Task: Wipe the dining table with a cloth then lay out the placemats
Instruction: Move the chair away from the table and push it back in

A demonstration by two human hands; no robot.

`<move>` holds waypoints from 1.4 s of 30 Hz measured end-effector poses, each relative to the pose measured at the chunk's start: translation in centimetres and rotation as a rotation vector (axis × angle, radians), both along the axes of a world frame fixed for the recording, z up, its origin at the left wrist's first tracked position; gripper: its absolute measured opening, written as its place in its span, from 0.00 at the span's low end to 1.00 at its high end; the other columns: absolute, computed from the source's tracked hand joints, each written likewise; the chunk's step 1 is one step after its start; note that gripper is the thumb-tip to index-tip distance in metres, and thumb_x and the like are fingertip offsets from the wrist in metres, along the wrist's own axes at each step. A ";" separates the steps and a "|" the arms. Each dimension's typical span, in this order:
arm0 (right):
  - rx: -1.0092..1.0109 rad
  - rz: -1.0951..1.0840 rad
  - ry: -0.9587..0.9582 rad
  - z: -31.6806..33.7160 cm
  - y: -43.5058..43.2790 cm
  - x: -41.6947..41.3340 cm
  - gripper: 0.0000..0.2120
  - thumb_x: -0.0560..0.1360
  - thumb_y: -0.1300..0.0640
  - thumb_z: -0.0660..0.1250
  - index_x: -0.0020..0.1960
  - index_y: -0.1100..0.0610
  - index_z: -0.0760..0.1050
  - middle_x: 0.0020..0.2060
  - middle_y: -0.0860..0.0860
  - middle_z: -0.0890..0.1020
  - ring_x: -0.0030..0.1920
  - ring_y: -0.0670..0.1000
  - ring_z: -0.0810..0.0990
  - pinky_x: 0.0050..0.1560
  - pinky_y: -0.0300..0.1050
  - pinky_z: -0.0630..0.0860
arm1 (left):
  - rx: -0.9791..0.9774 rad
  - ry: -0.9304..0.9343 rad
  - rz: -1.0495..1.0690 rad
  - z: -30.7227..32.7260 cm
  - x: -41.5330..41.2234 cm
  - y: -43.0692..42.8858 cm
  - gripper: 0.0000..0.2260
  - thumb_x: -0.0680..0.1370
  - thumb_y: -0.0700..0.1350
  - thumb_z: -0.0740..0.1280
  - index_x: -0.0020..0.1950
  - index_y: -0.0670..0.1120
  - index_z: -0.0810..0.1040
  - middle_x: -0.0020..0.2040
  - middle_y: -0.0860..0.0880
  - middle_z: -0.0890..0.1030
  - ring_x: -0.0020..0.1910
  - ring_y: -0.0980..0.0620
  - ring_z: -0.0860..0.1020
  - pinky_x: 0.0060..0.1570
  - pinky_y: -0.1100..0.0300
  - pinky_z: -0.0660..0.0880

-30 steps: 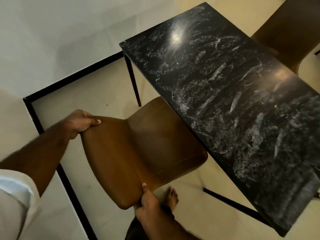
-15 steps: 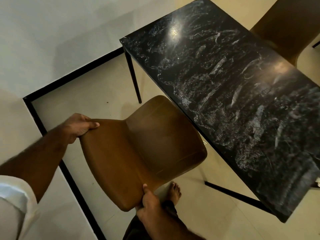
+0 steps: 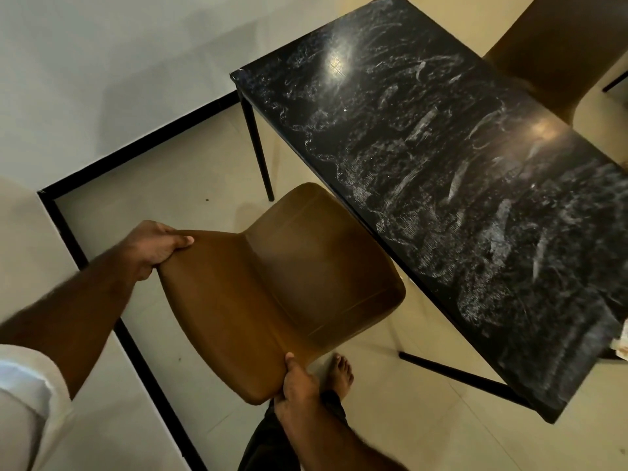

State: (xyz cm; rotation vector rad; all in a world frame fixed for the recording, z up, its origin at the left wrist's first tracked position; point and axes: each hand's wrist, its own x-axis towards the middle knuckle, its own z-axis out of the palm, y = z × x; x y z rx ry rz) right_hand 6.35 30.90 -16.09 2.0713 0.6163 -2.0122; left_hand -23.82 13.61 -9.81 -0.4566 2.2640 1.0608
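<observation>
Standing at the near long side of the black marbled worktop [image 3: 458,185], with both hands on the backrest of a brown chair [image 3: 272,300]. Left hand [image 3: 153,248] gripping the far top corner, fingers curled round the edge. Right hand [image 3: 297,382] clasping the near corner, thumb on the front face, fingers wrapped behind and out of sight. Chair seat turned toward the worktop, its front meeting the near edge; whether under it, hard to tell. Beyond the worktop's far side, a second brown chair [image 3: 557,52]. On the pale tiled floor [image 3: 176,178], a bare foot [image 3: 341,370] just beside the right hand.
</observation>
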 end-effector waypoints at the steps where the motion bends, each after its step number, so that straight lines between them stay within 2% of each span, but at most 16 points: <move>1: 0.013 -0.006 0.002 0.1 0.3 -0.1 0.28 0.86 0.53 0.71 0.83 0.57 0.68 0.50 0.52 0.80 0.44 0.56 0.79 0.75 0.71 0.74 | 0.002 0.007 0.002 0.0 -0.1 0.3 0.15 0.81 0.43 0.78 0.65 0.37 0.85 0.55 0.39 0.87 0.54 0.38 0.86 0.64 0.43 0.82; 5: 0.009 -0.002 0.015 1.0 1.5 -0.8 0.29 0.86 0.53 0.71 0.84 0.57 0.66 0.66 0.60 0.80 0.59 0.63 0.81 0.75 0.71 0.73 | -0.003 0.004 0.005 -0.1 -0.6 1.2 0.15 0.81 0.44 0.79 0.65 0.38 0.86 0.57 0.39 0.87 0.57 0.37 0.86 0.68 0.39 0.81; 8: 0.005 0.005 0.005 1.2 1.8 -1.0 0.27 0.87 0.53 0.70 0.83 0.57 0.67 0.61 0.57 0.77 0.62 0.65 0.80 0.75 0.71 0.73 | -0.014 0.004 0.000 -0.1 -1.1 1.6 0.15 0.81 0.43 0.79 0.64 0.38 0.86 0.56 0.39 0.87 0.57 0.36 0.86 0.69 0.39 0.81; 12: -0.002 0.023 -0.014 1.2 2.0 -1.4 0.27 0.87 0.54 0.70 0.83 0.57 0.67 0.63 0.58 0.78 0.70 0.68 0.79 0.76 0.70 0.72 | -0.020 -0.010 0.011 -0.2 -1.7 1.7 0.15 0.80 0.43 0.79 0.63 0.37 0.86 0.55 0.38 0.87 0.56 0.36 0.86 0.68 0.37 0.82; 17: 0.002 0.067 -0.006 0.7 3.0 -1.2 0.29 0.87 0.53 0.69 0.84 0.59 0.65 0.68 0.61 0.78 0.58 0.62 0.77 0.75 0.70 0.73 | -0.032 -0.023 0.016 -0.6 -1.5 2.0 0.15 0.81 0.43 0.79 0.64 0.36 0.86 0.54 0.38 0.88 0.54 0.36 0.87 0.64 0.41 0.83; 21: -0.013 0.090 0.008 1.4 3.4 -1.4 0.29 0.87 0.52 0.69 0.84 0.58 0.65 0.59 0.57 0.80 0.53 0.61 0.81 0.72 0.68 0.76 | -0.052 -0.035 -0.007 -0.2 -1.5 2.3 0.14 0.82 0.44 0.78 0.64 0.37 0.85 0.56 0.37 0.88 0.55 0.36 0.87 0.63 0.40 0.83; 23: -0.038 0.116 0.031 1.9 3.8 -1.4 0.28 0.87 0.51 0.69 0.83 0.57 0.66 0.50 0.54 0.79 0.47 0.58 0.80 0.61 0.64 0.82 | -0.077 -0.054 -0.030 0.1 -1.4 2.4 0.14 0.82 0.44 0.78 0.64 0.37 0.85 0.56 0.37 0.87 0.55 0.36 0.86 0.60 0.41 0.84; 25: -0.067 0.210 0.059 2.5 4.6 -1.1 0.25 0.88 0.49 0.68 0.81 0.56 0.68 0.51 0.54 0.80 0.49 0.58 0.82 0.46 0.58 0.84 | -0.122 -0.074 -0.065 0.5 -1.2 2.7 0.16 0.82 0.47 0.78 0.65 0.38 0.85 0.56 0.37 0.87 0.54 0.36 0.86 0.58 0.40 0.84; 28: -0.046 0.492 0.027 3.0 6.7 -0.2 0.26 0.86 0.39 0.67 0.77 0.55 0.72 0.56 0.56 0.84 0.56 0.60 0.86 0.53 0.58 0.86 | -0.364 0.007 -0.282 1.4 -0.7 3.6 0.27 0.83 0.55 0.76 0.75 0.40 0.79 0.66 0.37 0.84 0.62 0.35 0.83 0.62 0.38 0.82; 30: 0.157 0.832 -0.017 3.1 8.9 1.2 0.36 0.82 0.28 0.64 0.80 0.51 0.69 0.67 0.55 0.83 0.67 0.59 0.84 0.67 0.56 0.83 | -0.626 0.139 -0.538 2.1 0.1 4.6 0.38 0.82 0.63 0.74 0.85 0.45 0.67 0.77 0.36 0.76 0.72 0.31 0.78 0.68 0.32 0.78; 32: 0.435 1.177 0.017 4.4 11.7 3.0 0.51 0.70 0.13 0.58 0.84 0.41 0.60 0.79 0.51 0.75 0.78 0.58 0.75 0.77 0.59 0.73 | -0.772 0.314 -0.746 3.1 1.7 6.4 0.46 0.80 0.70 0.71 0.89 0.49 0.56 0.85 0.38 0.67 0.80 0.31 0.71 0.73 0.28 0.73; 33: 0.509 1.295 0.039 5.4 13.4 3.8 0.52 0.69 0.12 0.55 0.85 0.38 0.57 0.82 0.48 0.72 0.80 0.57 0.72 0.79 0.60 0.71 | -0.775 0.384 -0.823 3.6 2.8 7.9 0.49 0.79 0.72 0.69 0.90 0.50 0.53 0.88 0.40 0.62 0.83 0.32 0.66 0.75 0.28 0.69; 36: 0.788 1.574 0.034 9.2 18.9 6.5 0.42 0.81 0.23 0.52 0.89 0.42 0.50 0.85 0.47 0.66 0.81 0.54 0.70 0.79 0.57 0.71 | -0.703 0.480 -0.953 6.0 6.4 14.5 0.51 0.78 0.78 0.62 0.91 0.50 0.49 0.91 0.42 0.54 0.87 0.35 0.60 0.81 0.30 0.63; 39: 0.976 1.614 -0.049 13.8 24.4 10.2 0.54 0.72 0.21 0.31 0.90 0.48 0.48 0.88 0.52 0.60 0.85 0.57 0.64 0.82 0.58 0.69 | -0.625 0.588 -1.065 8.9 11.3 23.2 0.52 0.78 0.80 0.56 0.91 0.50 0.47 0.91 0.44 0.52 0.88 0.37 0.57 0.83 0.33 0.61; 40: 1.027 1.584 -0.088 15.0 26.3 11.6 0.55 0.71 0.22 0.30 0.90 0.48 0.48 0.89 0.52 0.58 0.86 0.57 0.62 0.83 0.58 0.67 | -0.592 0.624 -1.102 9.9 13.1 26.4 0.52 0.78 0.81 0.54 0.91 0.50 0.47 0.92 0.44 0.50 0.89 0.37 0.55 0.84 0.33 0.60; 42: 1.131 1.490 -0.146 16.4 30.1 14.3 0.47 0.79 0.23 0.37 0.90 0.49 0.48 0.89 0.52 0.56 0.87 0.58 0.59 0.85 0.58 0.63 | -0.522 0.695 -1.159 11.7 16.7 32.6 0.51 0.79 0.81 0.53 0.91 0.50 0.46 0.92 0.45 0.48 0.90 0.39 0.51 0.85 0.35 0.56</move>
